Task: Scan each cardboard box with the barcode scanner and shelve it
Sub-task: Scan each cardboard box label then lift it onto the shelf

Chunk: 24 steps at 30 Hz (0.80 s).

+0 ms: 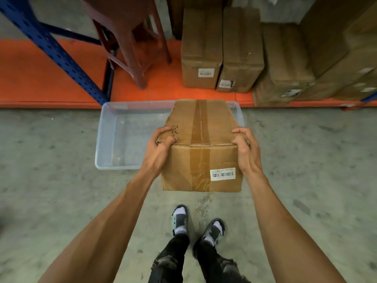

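Both hands carry the box (201,146) in the air above the floor, over the clear tub (114,139). The left hand (161,147) and right hand (244,152) have fingers curled tight over its top near corners, so the barcode label (222,174) faces the person, probably for scanning. No scanner is visible. The orange shelf (51,78) with other boxes (222,50) is near ahead.

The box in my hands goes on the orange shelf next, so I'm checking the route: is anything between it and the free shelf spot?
The clear plastic bin on the floor lies below the cardboard box, before the orange shelf. The dark red stool takes the left side; stacked boxes the right.
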{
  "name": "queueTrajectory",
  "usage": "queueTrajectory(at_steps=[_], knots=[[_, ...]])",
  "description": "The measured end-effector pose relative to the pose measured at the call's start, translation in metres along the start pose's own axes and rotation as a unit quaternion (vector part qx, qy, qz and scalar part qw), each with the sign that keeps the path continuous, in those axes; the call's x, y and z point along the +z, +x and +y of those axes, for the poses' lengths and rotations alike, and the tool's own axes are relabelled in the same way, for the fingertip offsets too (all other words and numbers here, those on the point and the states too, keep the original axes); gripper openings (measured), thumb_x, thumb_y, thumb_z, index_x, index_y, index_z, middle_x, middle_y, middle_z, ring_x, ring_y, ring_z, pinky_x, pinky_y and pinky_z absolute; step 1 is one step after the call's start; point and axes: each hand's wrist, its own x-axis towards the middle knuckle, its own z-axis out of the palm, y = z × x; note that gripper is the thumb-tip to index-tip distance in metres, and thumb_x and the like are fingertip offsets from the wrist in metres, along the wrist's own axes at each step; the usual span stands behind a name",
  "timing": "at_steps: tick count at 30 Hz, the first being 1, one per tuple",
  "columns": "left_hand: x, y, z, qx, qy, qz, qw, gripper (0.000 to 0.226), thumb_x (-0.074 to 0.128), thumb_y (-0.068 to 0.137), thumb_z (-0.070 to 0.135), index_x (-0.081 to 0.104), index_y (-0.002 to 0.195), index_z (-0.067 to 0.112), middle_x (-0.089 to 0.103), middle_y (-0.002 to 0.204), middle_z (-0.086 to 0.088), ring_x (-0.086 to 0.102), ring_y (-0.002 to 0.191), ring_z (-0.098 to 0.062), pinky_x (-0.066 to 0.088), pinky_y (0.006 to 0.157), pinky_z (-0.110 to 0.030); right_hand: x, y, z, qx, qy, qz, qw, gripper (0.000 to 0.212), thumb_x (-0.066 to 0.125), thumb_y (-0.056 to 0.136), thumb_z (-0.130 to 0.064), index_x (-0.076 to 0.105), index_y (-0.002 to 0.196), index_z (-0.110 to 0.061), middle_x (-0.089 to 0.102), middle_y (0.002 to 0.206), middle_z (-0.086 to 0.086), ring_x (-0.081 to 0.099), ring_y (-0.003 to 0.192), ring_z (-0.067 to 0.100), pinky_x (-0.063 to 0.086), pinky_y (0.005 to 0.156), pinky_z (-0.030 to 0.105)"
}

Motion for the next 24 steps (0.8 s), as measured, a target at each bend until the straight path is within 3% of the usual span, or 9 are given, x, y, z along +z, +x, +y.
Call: queueTrajectory(at_steps=[3,5,9,13,21,24], knots=[[-0.002,-0.031,0.049,0.036,-0.02,-0.007,0.999,0.043,0.066,0.07,0.032,0.069,0.113,0.03,0.068,0.113,0.006,0.062,0.095,-0.009,0.045,0.073,-0.023,-0.025,-0.024,-0.053,-0.044,0.005,0.02,0.999,0.034,0.052,0.077,-0.036,0.067,0.106,-0.026,0.065,0.093,-0.015,0.056,0.082,-0.01,0.04,0.069,0.012],[-0.002,-0.049,0.078,0.075,-0.023,-0.011,0.997,0.042,0.066,0.07,0.03,0.07,0.112,0.027,0.068,0.116,0.005,0.061,0.098,-0.006,0.044,0.077,-0.022,-0.042,-0.04,-0.082,-0.071,0.005,0.036,0.997,0.035,0.052,0.078,-0.037,0.066,0.107,-0.025,0.065,0.094,-0.016,0.055,0.081,-0.014,0.039,0.07,0.012],[-0.002,-0.089,0.13,0.159,-0.025,-0.009,0.987,0.03,0.067,0.083,0.022,0.069,0.112,0.027,0.064,0.116,0.009,0.055,0.098,-0.001,0.04,0.076,-0.023,-0.078,-0.07,-0.132,-0.132,0.01,0.064,0.989,0.035,0.05,0.079,-0.039,0.066,0.108,-0.027,0.065,0.106,-0.011,0.055,0.096,-0.001,0.04,0.077,0.025],[-0.001,-0.144,0.178,0.223,-0.021,-0.023,0.974,0.029,0.066,0.084,0.025,0.067,0.112,0.031,0.059,0.118,0.013,0.053,0.101,-0.003,0.041,0.077,-0.026,-0.12,-0.108,-0.179,-0.196,0.021,0.091,0.976,0.039,0.049,0.078,-0.04,0.067,0.11,-0.026,0.066,0.112,-0.004,0.056,0.099,0.014,0.036,0.073,0.016],[-0.007,-0.248,0.258,0.323,-0.059,-0.022,0.944,0.031,0.066,0.074,0.036,0.068,0.106,0.037,0.063,0.118,0.004,0.061,0.103,-0.016,0.05,0.08,-0.032,-0.186,-0.178,-0.26,-0.295,0.059,0.128,0.945,0.035,0.048,0.077,-0.039,0.068,0.103,-0.027,0.068,0.101,-0.013,0.059,0.091,0.01,0.041,0.074,0.026],[-0.01,-0.278,0.286,0.367,-0.069,-0.019,0.927,0.03,0.067,0.079,0.032,0.068,0.108,0.033,0.064,0.114,0.003,0.061,0.097,-0.012,0.045,0.072,-0.027,-0.203,-0.199,-0.291,-0.329,0.077,0.129,0.932,0.035,0.047,0.078,-0.039,0.069,0.102,-0.027,0.068,0.102,-0.011,0.057,0.09,0.002,0.04,0.072,0.028]])
